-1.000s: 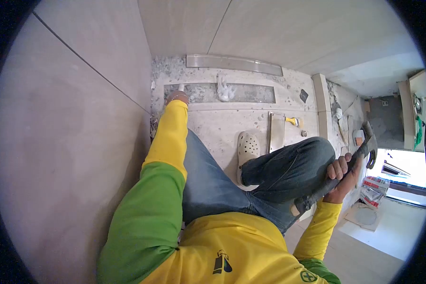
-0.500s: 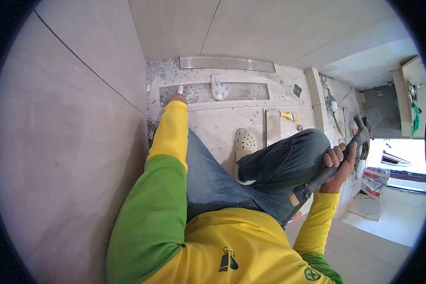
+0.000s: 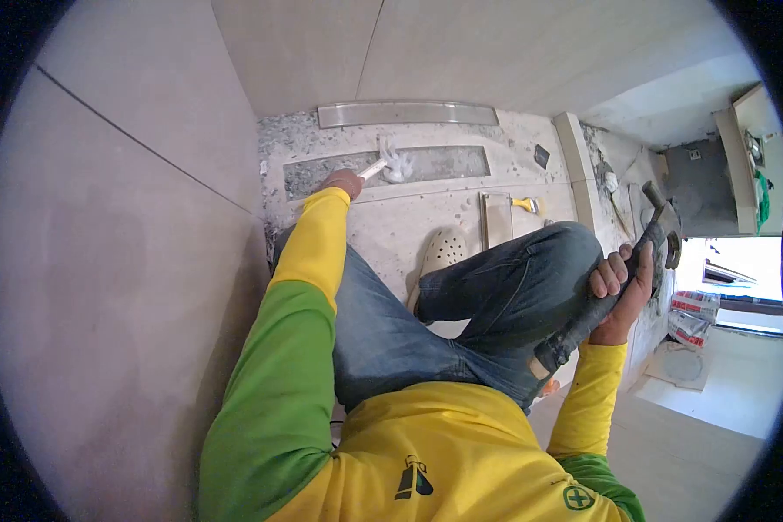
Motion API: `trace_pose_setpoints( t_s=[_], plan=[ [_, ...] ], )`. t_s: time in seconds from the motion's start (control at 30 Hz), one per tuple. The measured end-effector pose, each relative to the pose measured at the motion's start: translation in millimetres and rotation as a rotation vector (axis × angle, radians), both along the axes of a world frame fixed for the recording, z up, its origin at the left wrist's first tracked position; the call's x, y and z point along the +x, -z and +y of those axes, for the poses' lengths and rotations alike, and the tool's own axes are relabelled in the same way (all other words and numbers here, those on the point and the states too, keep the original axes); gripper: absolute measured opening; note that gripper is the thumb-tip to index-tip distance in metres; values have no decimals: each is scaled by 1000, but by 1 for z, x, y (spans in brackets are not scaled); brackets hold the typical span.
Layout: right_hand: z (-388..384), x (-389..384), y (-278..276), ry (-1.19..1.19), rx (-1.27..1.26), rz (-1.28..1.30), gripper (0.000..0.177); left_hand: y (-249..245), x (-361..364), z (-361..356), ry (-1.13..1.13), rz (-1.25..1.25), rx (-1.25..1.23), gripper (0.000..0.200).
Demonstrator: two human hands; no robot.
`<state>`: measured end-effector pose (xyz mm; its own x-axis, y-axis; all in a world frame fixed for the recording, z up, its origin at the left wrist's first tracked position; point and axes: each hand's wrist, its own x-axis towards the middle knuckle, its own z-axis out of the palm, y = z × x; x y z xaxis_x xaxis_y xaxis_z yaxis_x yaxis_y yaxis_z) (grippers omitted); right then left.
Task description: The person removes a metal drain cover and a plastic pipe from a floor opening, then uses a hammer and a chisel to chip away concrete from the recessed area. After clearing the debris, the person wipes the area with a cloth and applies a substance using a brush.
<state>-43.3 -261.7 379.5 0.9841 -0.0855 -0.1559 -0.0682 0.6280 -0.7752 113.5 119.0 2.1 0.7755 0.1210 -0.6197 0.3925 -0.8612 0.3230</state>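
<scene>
My left hand (image 3: 344,182) is closed around a pale, narrow stick-like piece (image 3: 373,169) whose kind I cannot make out. The far end of this piece is at a crumpled white plastic bag (image 3: 398,163), over a long rectangular recess (image 3: 452,163) in the floor with grit in it. My right hand (image 3: 619,291) grips a claw hammer (image 3: 663,228) by its dark wrapped handle, near the head. The hammer is held beside my bent right knee, its head up and to the right and the pale handle end toward my lap.
A long metal channel piece (image 3: 409,114) lies along the far wall. Closer in are a metal-edged rectangular piece (image 3: 497,219), a yellow-handled brush (image 3: 526,204) and a small dark square (image 3: 541,156). A raised ledge (image 3: 576,161) borders the right; printed bags (image 3: 692,317) stand beyond.
My left hand has swung the pale piece rightward from pointing up to slanting toward the plastic bag. The right hand keeps its hold on the hammer; the view has shifted slightly.
</scene>
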Motion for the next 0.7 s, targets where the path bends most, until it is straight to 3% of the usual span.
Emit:
trace_pose_setpoints(
  t_s=[0.07,0.13,0.17,0.23,0.3,0.33,0.37,0.47,0.5,0.57,0.7],
  plan=[
    [0,0,2,-2,-50,-6,40,24,14,3,-27,24,-8,49],
    [2,-1,1,26,-53,14,40,86,31,19,-86,4,71,40],
    [2,-1,1,49,-57,31,40,70,22,21,-85,10,72,40],
    [4,-1,0,66,-91,42,39,14,-1,31,-396,-7,0,37],
    [9,-1,-4,85,-123,47,38,15,-7,48,-315,35,35,37],
    [18,0,-7,182,-286,107,38,12,-8,54,-239,72,65,37],
    [27,2,-7,280,-447,168,37,11,-13,55,-397,51,21,41],
    [46,14,6,212,-502,150,35,-1,-14,52,-333,74,-49,49],
    [52,22,16,151,-601,147,31,2,-16,46,-330,77,-45,49],
    [87,44,40,113,-560,225,24,10,-19,30,-14,-193,84,56],
    [131,98,148,-91,-399,308,23,-36,-5,-11,-58,29,-99,57]
  ],
)
